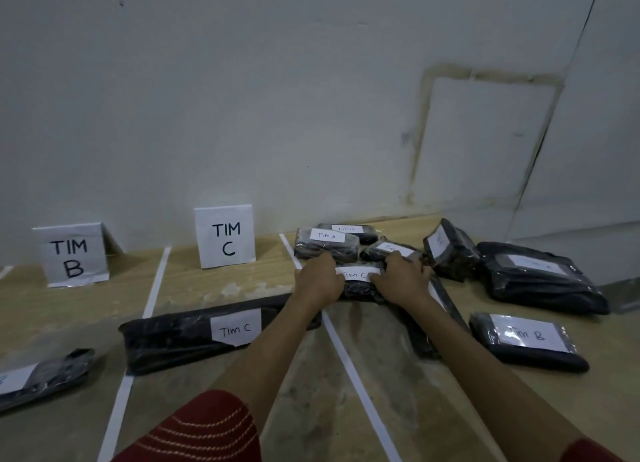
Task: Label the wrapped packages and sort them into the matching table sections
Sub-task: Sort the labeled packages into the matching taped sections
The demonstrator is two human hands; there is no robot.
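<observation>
Gripping one black wrapped package (360, 286) from both ends, the left hand (317, 281) and right hand (401, 281) close around it at the table centre. Its white label (358, 274) reads "TIM C"; the last letter is partly covered by the right hand. This package lies just right of the white tape line (349, 357) that bounds the C section.

At 11 o'clock from the hands, a sign (225, 236) marked "TIM C" stands upright against the wall. At 10 o'clock, farther left, a second sign (72, 255) reads "TIM B". Another tape line (152, 298) separates the two sections.

A long package (194, 333) labelled "Tim C" lies in the C section at 8 o'clock, its right end passing under the left forearm. A package (41, 375) at the far left edge carries a label that is cut off.

At 12 o'clock, a package (325, 243) reads "TIM A"; a package (349, 231) behind it has small, unclear writing. A flat package (530, 340) at 4 o'clock reads "Tim B". A tilted package (450, 250) at 2 o'clock and a large package (543, 278) at 3 o'clock carry labels too faint to read.
</observation>
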